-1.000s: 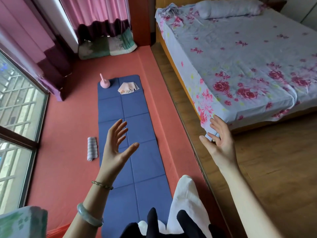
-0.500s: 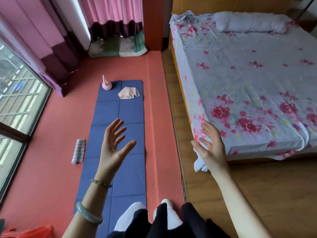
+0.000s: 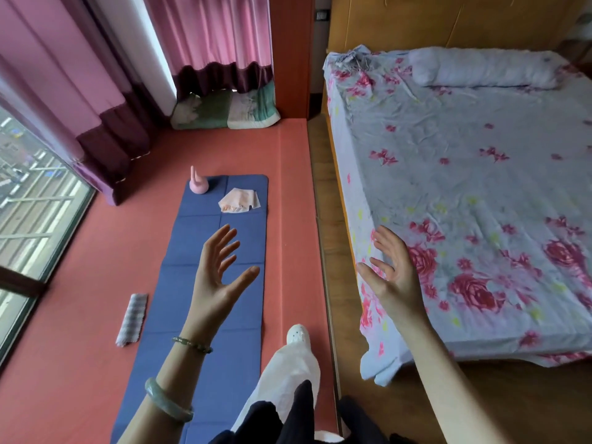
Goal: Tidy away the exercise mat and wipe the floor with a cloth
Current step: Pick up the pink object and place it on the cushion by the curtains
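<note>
I see the exercise mat [image 3: 166, 315] lying flat and fully unfolded on the red floor [image 3: 80, 331]. It is a long blue strip, with 1 lengthwise crease and several cross creases dividing it into rectangular panels. It runs under and ahead of the left hand [image 3: 217, 277], and its near end passes out of view beneath that forearm. At the far end of the mat, well beyond the left fingertips, a folded peach cloth [image 3: 239, 200] lies on the right-hand panel. A small pink object with an upright handle [image 3: 198, 184] stands on the left-hand panel just beside the cloth. To the left of the left wrist, off the mat but close to its edge, a rolled striped towel [image 3: 132, 319] lies on the floor. The left hand hangs in the air over the middle of the mat with its palm turned toward the right hand, its fingers straight and fanned apart and its thumb stuck out wide. It holds nothing and touches nothing. The wrist carries a thin beaded bracelet [image 3: 192, 344], and a pale green bangle [image 3: 168, 400] sits farther down the forearm. The right hand [image 3: 392, 277] mirrors it with its palm facing left and its fingers loosely spread, and it holds nothing. In my view it sits in front of the near edge of the bed [image 3: 480, 187], which has a flowered sheet. Between the 2 forearms, a foot in a white sock [image 3: 297, 334] rests at the mat's right edge.
</note>
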The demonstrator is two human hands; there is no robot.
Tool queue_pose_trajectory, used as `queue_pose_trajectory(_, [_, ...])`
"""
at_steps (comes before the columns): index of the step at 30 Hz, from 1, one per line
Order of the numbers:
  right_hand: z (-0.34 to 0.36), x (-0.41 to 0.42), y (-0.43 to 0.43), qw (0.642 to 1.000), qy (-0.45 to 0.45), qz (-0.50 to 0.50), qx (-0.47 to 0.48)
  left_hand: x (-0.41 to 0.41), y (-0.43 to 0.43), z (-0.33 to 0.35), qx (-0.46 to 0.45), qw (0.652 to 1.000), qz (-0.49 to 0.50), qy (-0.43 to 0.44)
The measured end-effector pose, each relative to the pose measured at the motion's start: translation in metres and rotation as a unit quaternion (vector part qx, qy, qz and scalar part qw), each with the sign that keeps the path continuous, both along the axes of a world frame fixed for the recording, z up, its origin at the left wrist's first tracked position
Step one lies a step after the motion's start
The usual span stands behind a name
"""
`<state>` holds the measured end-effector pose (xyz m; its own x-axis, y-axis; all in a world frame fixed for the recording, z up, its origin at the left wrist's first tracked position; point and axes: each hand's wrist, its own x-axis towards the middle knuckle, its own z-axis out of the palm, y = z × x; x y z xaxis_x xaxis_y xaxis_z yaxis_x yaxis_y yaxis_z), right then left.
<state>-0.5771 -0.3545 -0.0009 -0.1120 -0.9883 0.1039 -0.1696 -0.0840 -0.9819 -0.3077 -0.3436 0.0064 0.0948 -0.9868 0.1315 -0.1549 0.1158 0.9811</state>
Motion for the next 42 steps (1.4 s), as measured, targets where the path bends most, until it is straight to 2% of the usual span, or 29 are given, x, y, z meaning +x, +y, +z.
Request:
queue_pose_trajectory(9, [0.018, -0.031, -0.173, 1.0, 0.01, 0.014, -0.016, -0.017, -0.161, 0.008, -0.021, 1.0, 0.006, -0.017])
queue_pose_trajectory(19, [0.018, -0.046, -0.322, 1.0, -0.002, 0.031, 0.001, -0.025, -0.297, 0.011, -0.006, 0.999, 0.029, -0.026])
queue_pose_trajectory(33, [0.025, -0.076, -0.625, 0.993, 0.011, 0.116, 0.003, -0.064, -0.551, 0.008, -0.027, 0.992, 0.12, -0.034])
queue_pose_trajectory(42, [0.025, -0.069, -0.781, 0.987, 0.009, 0.16, 0.022, -0.055, -0.673, 0.0, -0.019, 0.984, 0.176, -0.034])
